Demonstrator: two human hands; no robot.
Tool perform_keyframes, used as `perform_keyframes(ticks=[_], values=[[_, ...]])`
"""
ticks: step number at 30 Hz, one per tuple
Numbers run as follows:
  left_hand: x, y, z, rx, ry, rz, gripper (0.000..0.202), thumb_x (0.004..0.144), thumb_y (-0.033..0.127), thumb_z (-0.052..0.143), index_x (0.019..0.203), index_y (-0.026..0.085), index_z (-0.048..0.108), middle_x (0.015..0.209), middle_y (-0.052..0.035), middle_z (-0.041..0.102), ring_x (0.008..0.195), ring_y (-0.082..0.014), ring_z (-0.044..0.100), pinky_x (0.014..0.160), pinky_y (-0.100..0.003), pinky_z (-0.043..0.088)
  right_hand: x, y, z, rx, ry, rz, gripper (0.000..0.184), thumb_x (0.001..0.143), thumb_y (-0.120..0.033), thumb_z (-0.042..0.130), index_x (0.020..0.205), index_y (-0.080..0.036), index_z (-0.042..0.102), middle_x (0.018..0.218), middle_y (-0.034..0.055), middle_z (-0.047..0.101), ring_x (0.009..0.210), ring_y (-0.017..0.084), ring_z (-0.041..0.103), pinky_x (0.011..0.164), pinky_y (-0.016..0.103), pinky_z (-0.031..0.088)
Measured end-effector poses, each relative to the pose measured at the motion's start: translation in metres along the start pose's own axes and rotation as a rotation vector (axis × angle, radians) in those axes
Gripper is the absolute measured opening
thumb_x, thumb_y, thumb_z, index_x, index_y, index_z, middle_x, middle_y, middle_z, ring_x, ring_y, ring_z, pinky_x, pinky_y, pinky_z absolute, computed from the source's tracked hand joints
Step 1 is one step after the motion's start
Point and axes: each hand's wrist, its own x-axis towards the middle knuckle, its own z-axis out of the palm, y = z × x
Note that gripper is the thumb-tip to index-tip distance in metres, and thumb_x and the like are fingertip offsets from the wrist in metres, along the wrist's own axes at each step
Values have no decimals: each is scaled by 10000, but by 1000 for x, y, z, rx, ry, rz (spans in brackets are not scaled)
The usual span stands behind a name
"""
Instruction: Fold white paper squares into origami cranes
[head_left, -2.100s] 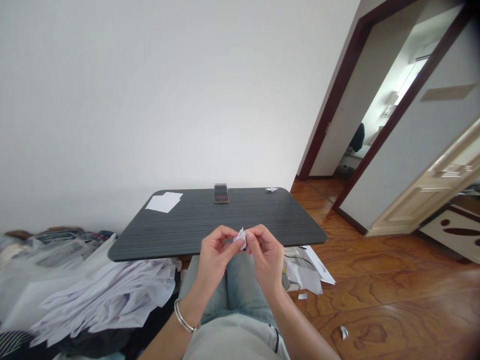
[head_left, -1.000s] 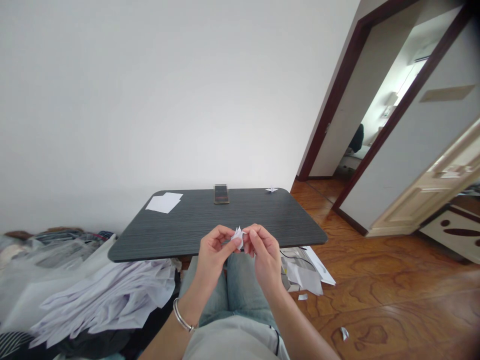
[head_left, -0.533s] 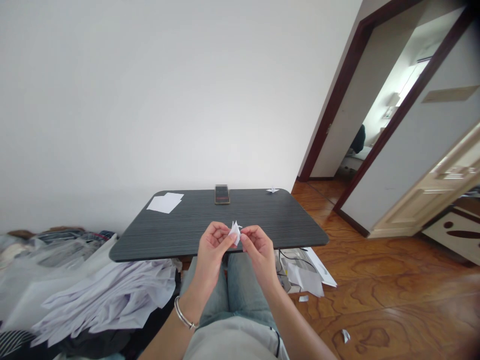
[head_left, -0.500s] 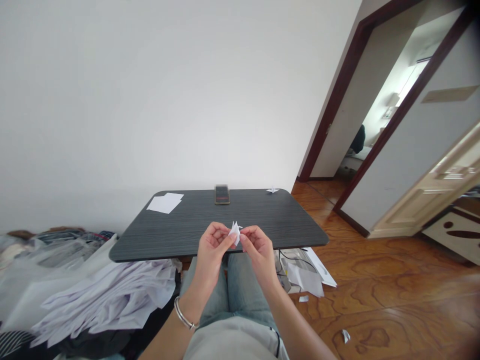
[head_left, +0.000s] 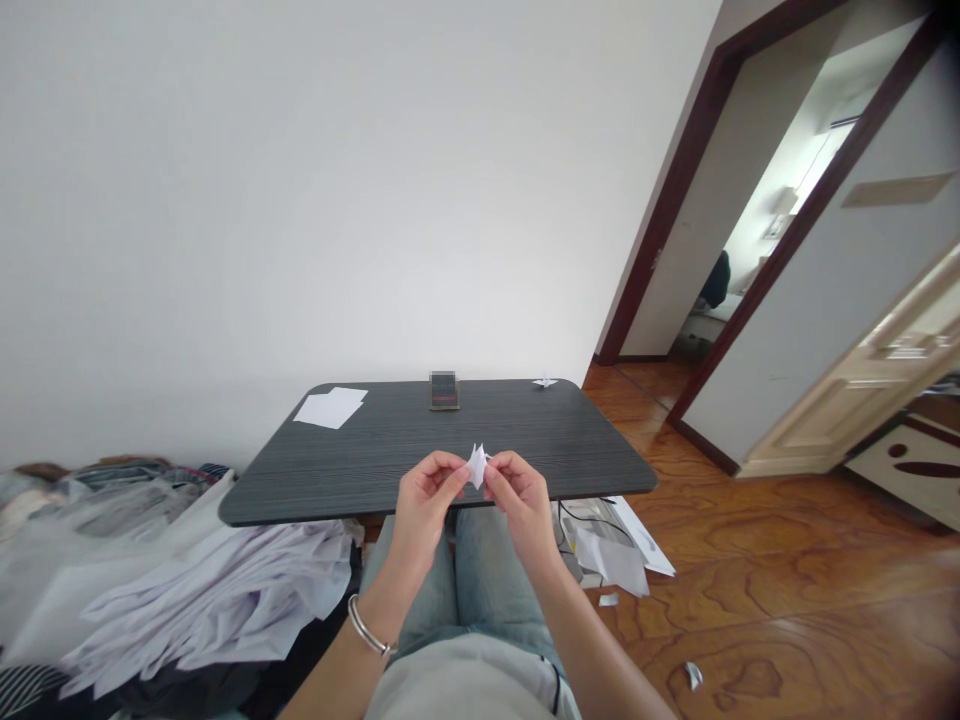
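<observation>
A small white folded paper figure (head_left: 477,467), with pointed tips standing up, is held over the near edge of the dark table (head_left: 322,470). My left hand (head_left: 429,497) pinches its left side between thumb and fingers. On the other side my right hand (head_left: 519,492) grips it, thumb and forefinger closed at its edge. A folded paper crane (head_left: 545,381) rests at the table's far right corner. White paper sheets (head_left: 330,407) lie overlapping at the far left of the tabletop.
A small dark-screened device (head_left: 444,391) stands at the table's back edge by the wall. Piled white cloth (head_left: 217,600) lies at the lower left. Cables and papers (head_left: 611,560) are under the table's right side, and paper scraps (head_left: 693,676) lie on the wooden floor.
The paper figure has shifted slightly right and turned a little between my fingers. My left fingertips have moved toward its edge, so more of it shows.
</observation>
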Motion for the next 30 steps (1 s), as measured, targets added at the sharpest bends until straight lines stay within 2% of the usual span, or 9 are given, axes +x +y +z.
perform_keyframes(ticks=[4, 8, 12, 17, 22, 30], values=[[1, -3, -1, 45, -26, 27, 131, 695, 258, 691, 685, 151, 616, 733, -5, 629, 650, -108, 535, 599, -204, 416, 2, 0, 0, 39, -18, 24, 187, 776, -346, 606, 708, -181, 552, 548, -43, 495, 468, 84, 416, 450, 208, 320], [3, -6, -2, 105, -37, 83, 121, 721, 247, 673, 701, 148, 606, 839, -40, 661, 775, -143, 589, 733, -239, 442, -2, 3, 2, -25, 78, -93, 163, 788, -341, 602, 797, -193, 533, 644, -24, 541, 546, 104, 488, 497, 218, 379], [1, -7, -1, 143, -24, 93, 118, 711, 237, 680, 710, 150, 600, 678, -2, 608, 649, -121, 567, 625, -212, 449, -7, 9, 3, -125, 106, -150, 158, 773, -286, 636, 854, -200, 530, 742, -2, 569, 624, 119, 541, 533, 223, 420], [-1, -5, -1, 127, -4, 110, 132, 682, 223, 702, 740, 165, 599, 693, 2, 609, 641, -122, 587, 611, -214, 480, -7, 7, 3, -52, 132, -84, 140, 758, -290, 654, 790, -198, 553, 677, -11, 574, 567, 119, 560, 466, 215, 433], [-1, -3, -3, 108, -27, 97, 82, 678, 205, 697, 734, 168, 650, 693, -9, 646, 642, -132, 612, 616, -222, 505, -8, 4, 2, 54, 75, -58, 161, 696, -260, 719, 788, -192, 606, 677, -6, 639, 584, 123, 593, 545, 243, 504], [2, 4, -6, 174, -149, 137, 41, 667, 152, 684, 706, 155, 670, 743, -25, 637, 670, -135, 609, 649, -238, 514, -2, 4, -2, 161, 45, 16, 139, 651, -253, 748, 692, -182, 636, 631, -4, 661, 562, 120, 610, 571, 252, 518]])
